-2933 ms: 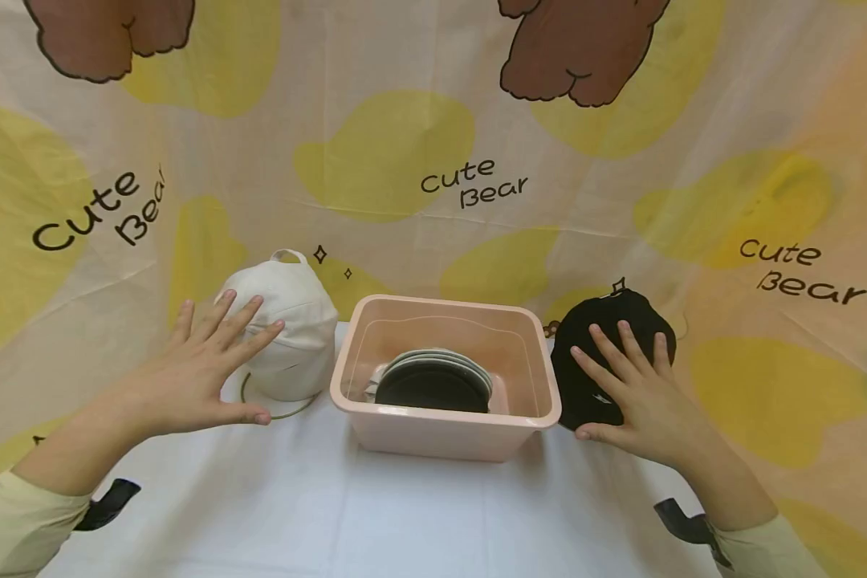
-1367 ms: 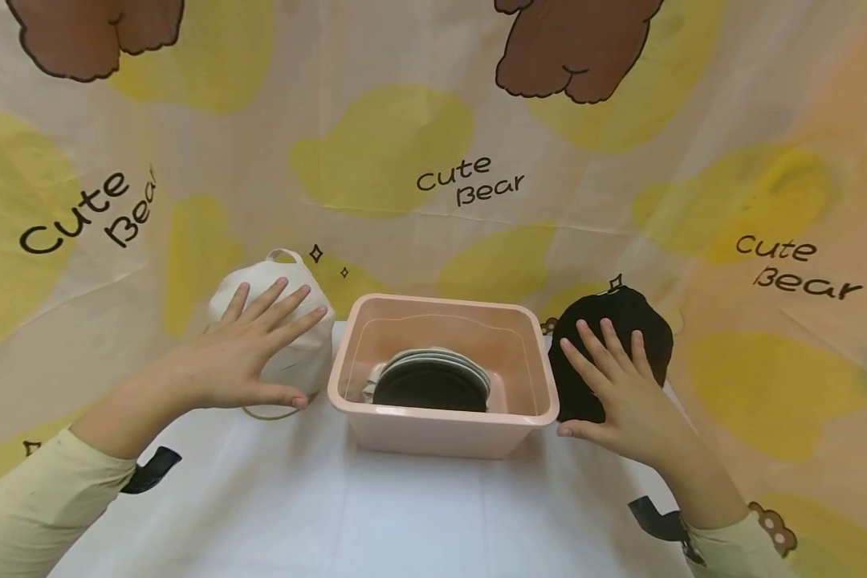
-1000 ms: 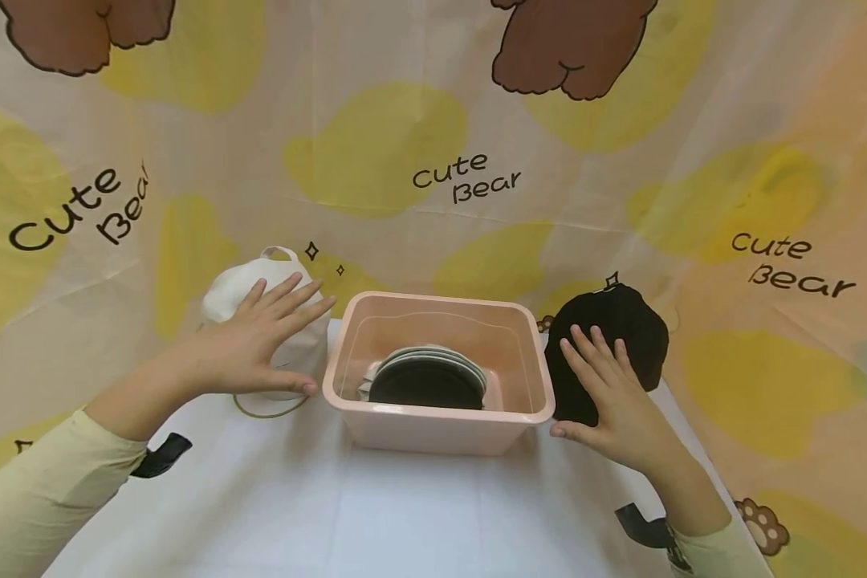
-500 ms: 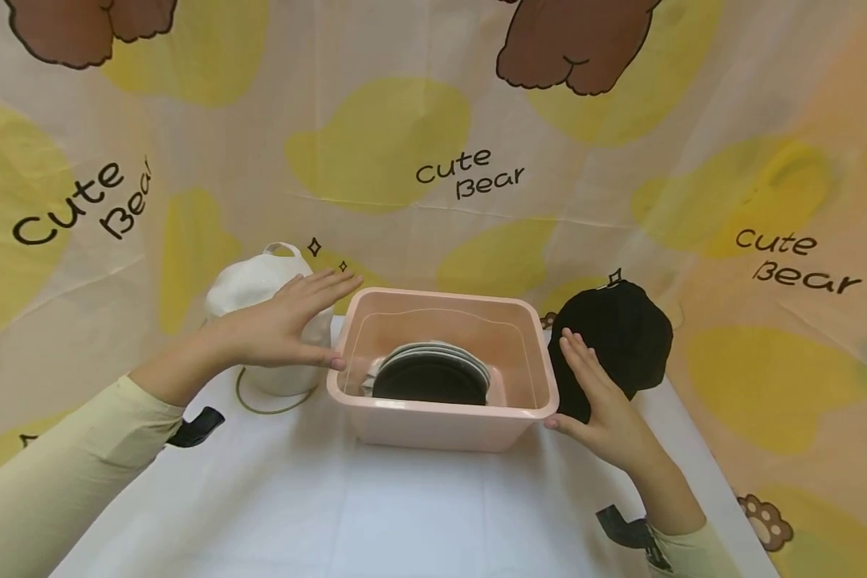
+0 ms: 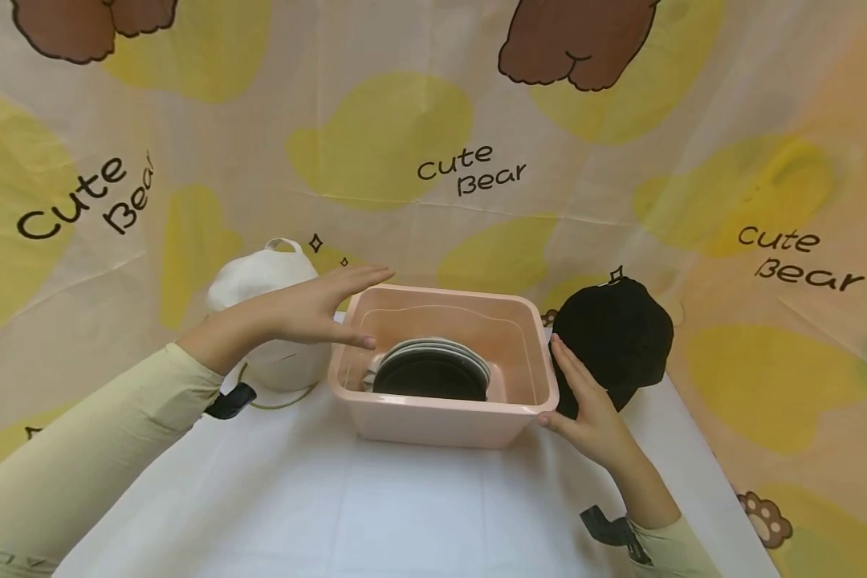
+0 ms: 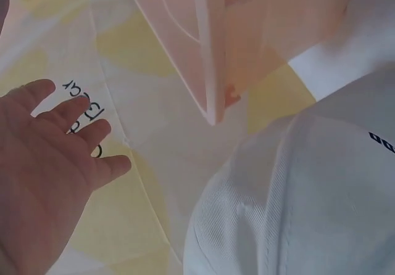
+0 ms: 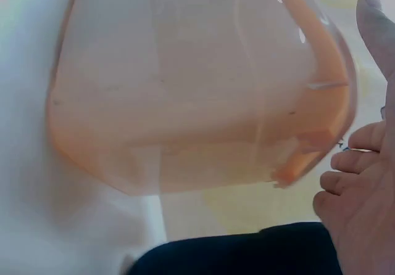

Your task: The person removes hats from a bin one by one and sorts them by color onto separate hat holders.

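Observation:
A pink plastic tub (image 5: 433,424) stands on the white table, holding several white plates (image 5: 433,345) on edge and a dark round plate (image 5: 430,377) in front of them. My left hand (image 5: 307,309) reaches over the tub's left rim with straight fingers; the left wrist view shows the same hand (image 6: 49,170) with its palm bare. Beside the right rim, my right hand (image 5: 588,405) has its fingers extended, thumb near the front corner; whether it touches the rim I cannot tell. In the right wrist view the hand (image 7: 361,192) appears right of the tub (image 7: 203,102).
A white cap (image 5: 260,277) sits left of the tub, partly behind my left forearm. To the right is a black cap (image 5: 617,337), close to the right hand. A patterned cloth (image 5: 376,136) hangs behind the table (image 5: 405,514).
My left hand has moved right, from in front of the white cap to over the tub's left side. My right hand has shifted left off the black cap toward the right rim. The tub stays put.

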Tool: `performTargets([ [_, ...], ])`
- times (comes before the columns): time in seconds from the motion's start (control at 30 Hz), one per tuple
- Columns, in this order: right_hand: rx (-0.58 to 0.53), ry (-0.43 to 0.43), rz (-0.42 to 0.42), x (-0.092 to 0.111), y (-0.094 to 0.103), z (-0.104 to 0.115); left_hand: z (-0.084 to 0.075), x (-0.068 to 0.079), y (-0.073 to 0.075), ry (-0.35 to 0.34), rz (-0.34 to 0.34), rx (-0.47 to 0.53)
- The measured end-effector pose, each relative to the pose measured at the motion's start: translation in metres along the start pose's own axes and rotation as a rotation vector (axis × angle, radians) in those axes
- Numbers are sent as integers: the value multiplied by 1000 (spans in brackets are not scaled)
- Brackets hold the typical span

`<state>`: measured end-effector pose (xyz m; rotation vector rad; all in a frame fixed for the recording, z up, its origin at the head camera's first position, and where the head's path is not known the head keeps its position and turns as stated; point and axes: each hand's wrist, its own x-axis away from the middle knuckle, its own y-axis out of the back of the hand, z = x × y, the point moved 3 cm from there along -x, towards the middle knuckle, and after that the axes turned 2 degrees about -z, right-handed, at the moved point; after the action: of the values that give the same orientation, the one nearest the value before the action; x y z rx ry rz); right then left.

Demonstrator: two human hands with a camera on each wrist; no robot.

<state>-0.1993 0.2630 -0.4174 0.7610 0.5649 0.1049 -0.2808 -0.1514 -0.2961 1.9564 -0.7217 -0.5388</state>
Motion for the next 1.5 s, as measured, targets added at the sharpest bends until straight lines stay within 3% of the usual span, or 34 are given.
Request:
performTargets([
  [0.23,-42,23,-73,-3,-5,-3,-6,-16,-7,16,58,63],
  [0.57,-60,-35,34,-12,-10,-8,-1,-37,-28,0,54,128],
  [0.87,-100,-105,86,-15,-11,-14,-7,-47,-36,5,186,159],
  [1.13,-141,-100,117,-13,-5,-15,-16,-66,-40,-53,220,68],
  [1.33,-128,-118,140,-11,-6,-13,-21,-74,-44,-41,263,89],
  [1.5,-129,-93,140,-12,-8,-12,-16,-76,-46,-24,284,118],
])
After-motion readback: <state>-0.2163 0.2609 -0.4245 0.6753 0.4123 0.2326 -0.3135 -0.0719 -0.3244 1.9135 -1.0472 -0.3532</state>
